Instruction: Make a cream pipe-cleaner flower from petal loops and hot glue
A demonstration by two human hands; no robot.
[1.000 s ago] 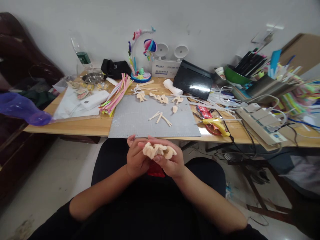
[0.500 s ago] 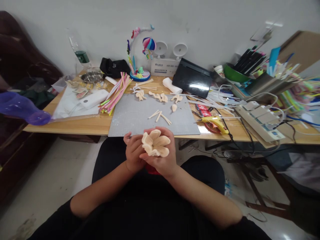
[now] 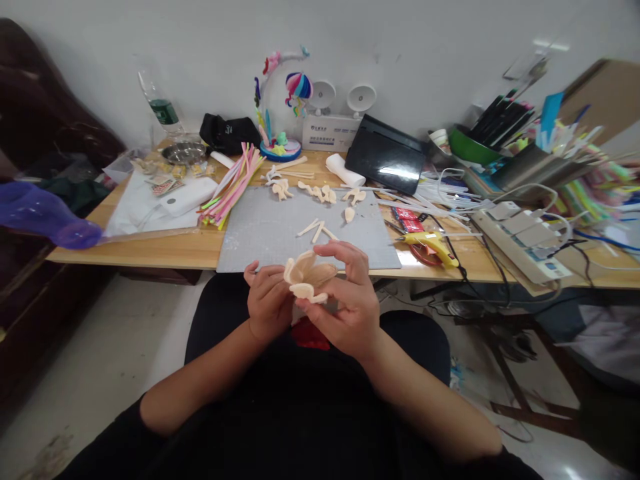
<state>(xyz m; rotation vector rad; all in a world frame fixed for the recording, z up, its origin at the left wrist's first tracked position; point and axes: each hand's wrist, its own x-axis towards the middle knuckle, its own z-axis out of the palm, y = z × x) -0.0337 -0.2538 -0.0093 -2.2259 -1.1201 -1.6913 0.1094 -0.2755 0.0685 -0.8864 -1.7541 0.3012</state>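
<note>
A cream flower with cupped, curled petals [image 3: 311,272] is held above my lap, just in front of the table edge. My left hand [image 3: 270,300] is closed around its underside from the left; what the fingers pinch there is hidden. On the other side, my right hand [image 3: 354,300] grips the petals between thumb and fingers. Beyond the flower, a grey cutting mat [image 3: 260,233] carries several short cream stems [image 3: 316,230], a small cream bud [image 3: 349,215] and curled cream pieces [image 3: 317,193].
A yellow glue gun [image 3: 431,247] lies right of the mat, near a white power strip [image 3: 520,247] with cables. Left of the mat is a bundle of coloured pipe cleaners [image 3: 235,190]. At the back stand a colourful balloon ornament [image 3: 299,87] and a black tilted box [image 3: 386,157].
My right hand has shifted from cupping the flower underneath to gripping its right petals with bent fingers. The flower has tilted and turned slightly. My left hand has barely moved.
</note>
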